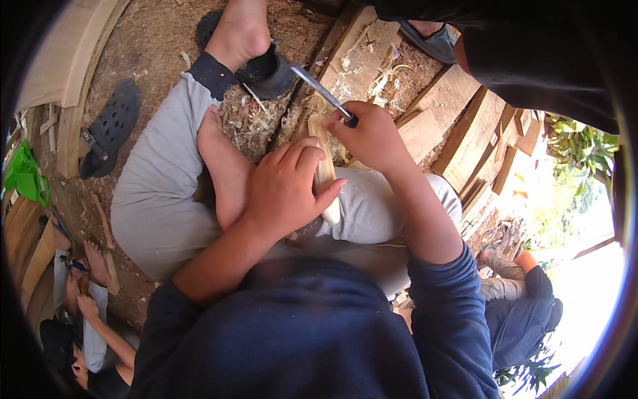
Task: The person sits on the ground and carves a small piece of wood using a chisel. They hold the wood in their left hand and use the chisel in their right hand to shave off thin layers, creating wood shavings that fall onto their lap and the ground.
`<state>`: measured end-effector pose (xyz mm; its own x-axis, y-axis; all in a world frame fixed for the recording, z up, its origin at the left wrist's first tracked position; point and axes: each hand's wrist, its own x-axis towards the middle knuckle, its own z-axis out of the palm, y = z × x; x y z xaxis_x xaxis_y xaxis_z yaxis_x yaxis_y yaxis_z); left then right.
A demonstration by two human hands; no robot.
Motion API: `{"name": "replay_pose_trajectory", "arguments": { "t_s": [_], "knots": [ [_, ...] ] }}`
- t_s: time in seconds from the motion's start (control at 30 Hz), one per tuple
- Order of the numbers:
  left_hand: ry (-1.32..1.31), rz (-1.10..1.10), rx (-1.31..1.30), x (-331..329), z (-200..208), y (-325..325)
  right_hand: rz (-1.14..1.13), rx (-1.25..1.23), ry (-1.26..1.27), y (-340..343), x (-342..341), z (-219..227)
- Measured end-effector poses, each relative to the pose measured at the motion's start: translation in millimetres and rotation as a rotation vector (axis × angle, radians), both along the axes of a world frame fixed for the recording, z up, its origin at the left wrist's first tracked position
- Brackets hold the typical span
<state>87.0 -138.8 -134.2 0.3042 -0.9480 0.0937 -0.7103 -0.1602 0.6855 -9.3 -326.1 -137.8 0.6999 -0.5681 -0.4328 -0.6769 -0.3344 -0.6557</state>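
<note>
A long, pale carved piece of wood (pixel 325 170) with a rounded near end lies against my bent leg in grey trousers. My left hand (pixel 282 183) is closed round it, fingers over its far part and thumb across its right side. My right hand (pixel 369 136) is closed on a knife (pixel 318 86) with a narrow metal blade and a dark handle, most of which the fingers hide. The blade points away to the upper left, raised beyond the far end of the wood. Pale shavings (pixel 345 63) lie scattered past my hands.
Wooden boards (pixel 458 126) lie at the right, with another person's shoe (pixel 432 43) beside them. Dark clogs (pixel 109 130) stand on the chip-covered ground. A green bag (pixel 25 174) is at the far left. Other people sit at the lower left and lower right (pixel 522 312).
</note>
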Motion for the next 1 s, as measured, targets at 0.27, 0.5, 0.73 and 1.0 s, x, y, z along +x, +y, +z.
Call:
{"name": "replay_pose_trajectory", "arguments": {
  "t_s": [0.27,0.5,0.73,1.0],
  "knots": [
    [0.017,0.012,-0.013,2.2,1.9,5.0,0.001,-0.006,0.102,3.1,6.3,4.1],
    [0.043,-0.045,0.060,-1.6,3.7,-0.5,-0.179,-0.147,0.062,-0.6,-62.9,21.8],
    [0.084,-0.062,0.058,-0.7,-17.4,0.0,-0.169,-0.296,0.136,33.2,-196.1,111.0],
    [0.400,-0.067,0.184,18.3,-62.5,-6.6,-0.284,-0.401,-0.053,124.0,-314.2,143.7]
  ]
}}
